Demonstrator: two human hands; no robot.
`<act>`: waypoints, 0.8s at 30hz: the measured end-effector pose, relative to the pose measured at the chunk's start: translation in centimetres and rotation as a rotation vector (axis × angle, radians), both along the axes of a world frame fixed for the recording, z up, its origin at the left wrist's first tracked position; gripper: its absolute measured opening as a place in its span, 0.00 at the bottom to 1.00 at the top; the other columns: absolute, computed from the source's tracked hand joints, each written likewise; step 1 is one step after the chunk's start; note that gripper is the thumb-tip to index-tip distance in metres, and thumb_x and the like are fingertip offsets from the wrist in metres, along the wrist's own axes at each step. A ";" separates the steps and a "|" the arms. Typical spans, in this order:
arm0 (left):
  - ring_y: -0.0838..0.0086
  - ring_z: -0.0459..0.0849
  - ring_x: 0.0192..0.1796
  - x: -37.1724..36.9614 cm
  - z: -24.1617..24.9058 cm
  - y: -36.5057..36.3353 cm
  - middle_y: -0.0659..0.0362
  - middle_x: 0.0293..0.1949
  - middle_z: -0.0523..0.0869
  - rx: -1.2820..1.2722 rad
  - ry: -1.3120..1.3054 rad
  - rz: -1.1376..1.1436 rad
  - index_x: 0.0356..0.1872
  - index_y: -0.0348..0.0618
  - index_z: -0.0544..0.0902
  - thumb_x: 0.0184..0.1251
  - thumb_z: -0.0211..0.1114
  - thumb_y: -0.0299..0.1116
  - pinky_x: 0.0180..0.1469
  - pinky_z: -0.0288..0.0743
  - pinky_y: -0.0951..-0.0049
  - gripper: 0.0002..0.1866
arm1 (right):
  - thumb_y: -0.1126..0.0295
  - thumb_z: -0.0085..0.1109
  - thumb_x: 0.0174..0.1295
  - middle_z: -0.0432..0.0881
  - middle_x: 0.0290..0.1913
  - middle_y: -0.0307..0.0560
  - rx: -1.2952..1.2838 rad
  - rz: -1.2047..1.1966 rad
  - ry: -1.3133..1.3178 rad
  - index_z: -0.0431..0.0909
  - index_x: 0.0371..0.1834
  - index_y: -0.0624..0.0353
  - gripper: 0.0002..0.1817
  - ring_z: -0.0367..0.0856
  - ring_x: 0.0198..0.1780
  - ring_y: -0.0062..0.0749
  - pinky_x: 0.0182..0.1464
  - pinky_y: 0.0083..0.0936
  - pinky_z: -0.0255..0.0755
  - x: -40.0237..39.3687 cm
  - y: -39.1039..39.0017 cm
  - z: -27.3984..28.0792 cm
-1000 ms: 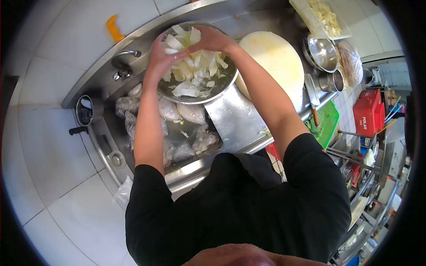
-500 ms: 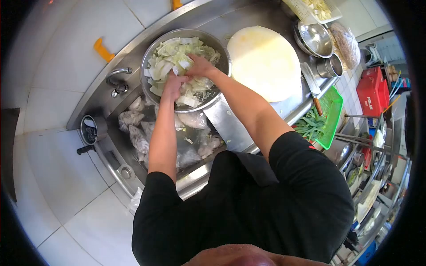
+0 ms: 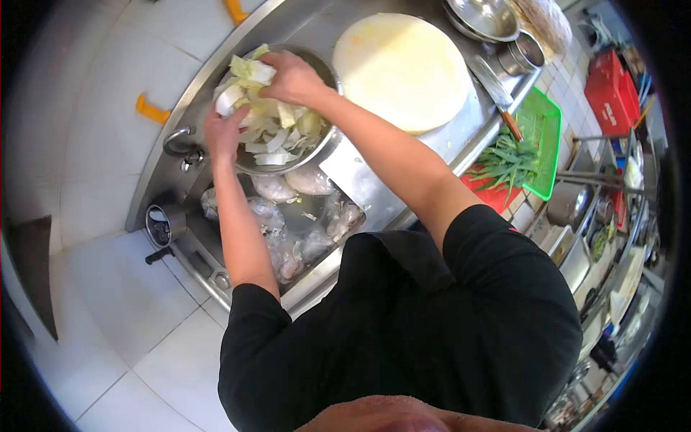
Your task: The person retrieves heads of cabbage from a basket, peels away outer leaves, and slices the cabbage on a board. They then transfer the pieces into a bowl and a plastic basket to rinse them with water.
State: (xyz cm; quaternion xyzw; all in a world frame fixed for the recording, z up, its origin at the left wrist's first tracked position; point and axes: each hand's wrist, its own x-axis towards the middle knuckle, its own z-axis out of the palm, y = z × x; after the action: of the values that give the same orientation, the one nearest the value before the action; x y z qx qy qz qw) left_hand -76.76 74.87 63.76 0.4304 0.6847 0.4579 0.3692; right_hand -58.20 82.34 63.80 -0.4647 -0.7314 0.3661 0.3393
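A large metal bowl (image 3: 328, 146) holds cut cabbage (image 3: 276, 137) in pale green and white pieces, resting at the edge of the sink. My left hand (image 3: 224, 135) is at the bowl's left side, fingers curled against a bunch of the leaves. Over the far part of the bowl, my right hand (image 3: 292, 79) grips the same bunch from the other side, and its fingertips are partly hidden by leaves. Between both hands the bunch is raised above the other pieces.
Bagged pale items (image 3: 274, 189) lie in the sink water. Right of the bowl is a round white cutting board (image 3: 403, 72), then a knife (image 3: 497, 90) and metal bowls (image 3: 489, 18). Green leaves (image 3: 507, 162) lie by a green basket (image 3: 551, 137). A faucet (image 3: 180, 137) stands at left.
Both hands have moved from deep among the leaves toward the bowl's far left, spreading apart and raising a bunch of cabbage. The camera view has shifted slightly.
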 end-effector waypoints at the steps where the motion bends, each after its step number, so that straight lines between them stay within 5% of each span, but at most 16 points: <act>1: 0.74 0.87 0.43 -0.3 0.3 0.0 0.60 0.46 0.88 -0.052 0.073 -0.007 0.57 0.43 0.82 0.61 0.72 0.32 0.34 0.82 0.73 0.22 | 0.56 0.75 0.42 0.76 0.64 0.59 0.025 0.002 0.028 0.75 0.68 0.51 0.43 0.77 0.63 0.53 0.65 0.39 0.72 -0.5 -0.3 -1.0; 2: 0.73 0.87 0.44 -0.4 0.1 0.2 0.60 0.46 0.88 -0.107 0.137 -0.034 0.57 0.42 0.82 0.62 0.72 0.34 0.34 0.82 0.72 0.21 | 0.54 0.76 0.42 0.72 0.69 0.58 0.045 -0.016 0.042 0.74 0.69 0.50 0.45 0.74 0.66 0.52 0.68 0.41 0.70 -1.0 -0.6 -2.7; 3: 0.66 0.86 0.47 -0.3 -0.5 0.3 0.55 0.48 0.88 -0.226 0.308 -0.061 0.56 0.41 0.82 0.63 0.71 0.39 0.39 0.82 0.65 0.22 | 0.52 0.77 0.42 0.67 0.73 0.55 0.063 0.070 -0.286 0.70 0.72 0.48 0.48 0.74 0.68 0.51 0.69 0.47 0.68 -0.8 -0.9 -4.0; 4: 0.58 0.86 0.48 -2.7 -3.1 0.8 0.48 0.52 0.87 -0.212 0.684 -0.313 0.56 0.38 0.81 0.62 0.71 0.41 0.46 0.79 0.58 0.25 | 0.51 0.77 0.43 0.75 0.68 0.52 0.002 0.144 -0.577 0.77 0.67 0.49 0.43 0.77 0.65 0.52 0.66 0.53 0.69 0.0 -2.5 -1.9; 6: 0.56 0.86 0.47 -4.4 -5.3 1.2 0.46 0.51 0.87 -0.548 0.775 -0.445 0.60 0.36 0.79 0.63 0.68 0.38 0.49 0.77 0.57 0.26 | 0.55 0.71 0.48 0.88 0.43 0.56 -0.051 0.217 -0.333 0.86 0.46 0.56 0.24 0.86 0.47 0.53 0.48 0.49 0.80 -0.1 -2.4 -3.3; 7: 0.58 0.86 0.47 -5.9 -6.4 1.8 0.46 0.52 0.86 -0.501 0.702 -0.419 0.61 0.36 0.78 0.63 0.68 0.37 0.50 0.77 0.58 0.26 | 0.63 0.64 0.50 0.87 0.38 0.58 0.247 0.022 -0.076 0.85 0.41 0.58 0.16 0.87 0.41 0.53 0.40 0.48 0.81 -0.9 -3.1 -5.5; 8: 0.59 0.85 0.47 -7.4 -7.7 2.3 0.46 0.53 0.86 -0.454 0.628 -0.395 0.63 0.36 0.78 0.63 0.67 0.36 0.51 0.78 0.58 0.27 | 0.69 0.60 0.51 0.86 0.35 0.58 0.213 -0.036 -0.055 0.84 0.37 0.60 0.11 0.86 0.40 0.55 0.40 0.50 0.80 -1.2 -3.0 -5.9; 9: 0.61 0.84 0.47 -6.4 -7.0 2.0 0.46 0.54 0.86 -0.406 0.556 -0.374 0.65 0.36 0.77 0.64 0.67 0.35 0.53 0.78 0.58 0.28 | 0.67 0.62 0.50 0.85 0.34 0.57 0.220 -0.010 -0.066 0.83 0.35 0.59 0.11 0.86 0.42 0.55 0.43 0.48 0.80 1.3 -3.8 -4.8; 11: 0.55 0.84 0.52 -2.6 -6.0 0.0 0.43 0.55 0.85 -0.014 1.019 -0.429 0.62 0.37 0.80 0.65 0.67 0.41 0.58 0.74 0.60 0.27 | 0.61 0.67 0.50 0.87 0.37 0.57 0.307 -0.040 0.035 0.86 0.43 0.57 0.18 0.86 0.43 0.51 0.45 0.45 0.80 7.8 -5.7 -6.3; 13: 0.57 0.85 0.54 5.6 -2.4 -3.2 0.44 0.55 0.85 -0.036 1.065 -0.378 0.59 0.33 0.81 0.65 0.69 0.39 0.58 0.76 0.63 0.26 | 0.58 0.70 0.50 0.88 0.39 0.56 0.319 -0.003 0.156 0.86 0.48 0.56 0.22 0.87 0.43 0.49 0.45 0.42 0.80 13.5 -9.4 -6.0; 16: 0.61 0.86 0.53 9.3 -5.5 -3.5 0.46 0.54 0.86 0.176 0.632 -0.395 0.58 0.32 0.82 0.67 0.68 0.34 0.57 0.78 0.65 0.21 | 0.57 0.73 0.53 0.89 0.42 0.53 0.005 -0.135 0.358 0.85 0.52 0.59 0.25 0.88 0.43 0.38 0.46 0.35 0.80 25.0 -17.4 -6.9; 21: 0.64 0.83 0.57 27.4 -4.5 -8.9 0.48 0.60 0.82 0.359 0.328 -0.697 0.54 0.26 0.81 0.73 0.63 0.26 0.62 0.76 0.67 0.14 | 0.65 0.71 0.58 0.90 0.43 0.47 -0.264 -0.646 0.534 0.83 0.54 0.63 0.22 0.87 0.43 0.26 0.45 0.26 0.81 44.6 -36.8 -9.1; 24: 0.65 0.80 0.60 35.6 -5.9 -13.1 0.48 0.65 0.78 0.346 0.335 -0.985 0.51 0.26 0.82 0.74 0.62 0.25 0.64 0.73 0.67 0.12 | 0.67 0.70 0.62 0.89 0.43 0.49 -0.402 -1.023 0.844 0.82 0.54 0.65 0.20 0.88 0.39 0.27 0.41 0.24 0.83 52.9 -50.0 -11.9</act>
State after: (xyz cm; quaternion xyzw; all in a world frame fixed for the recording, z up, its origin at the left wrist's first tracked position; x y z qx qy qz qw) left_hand -41.14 61.76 57.84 0.8215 0.3663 0.2622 0.3496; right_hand -5.26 32.38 51.86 -0.6229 -0.1434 0.4379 0.6322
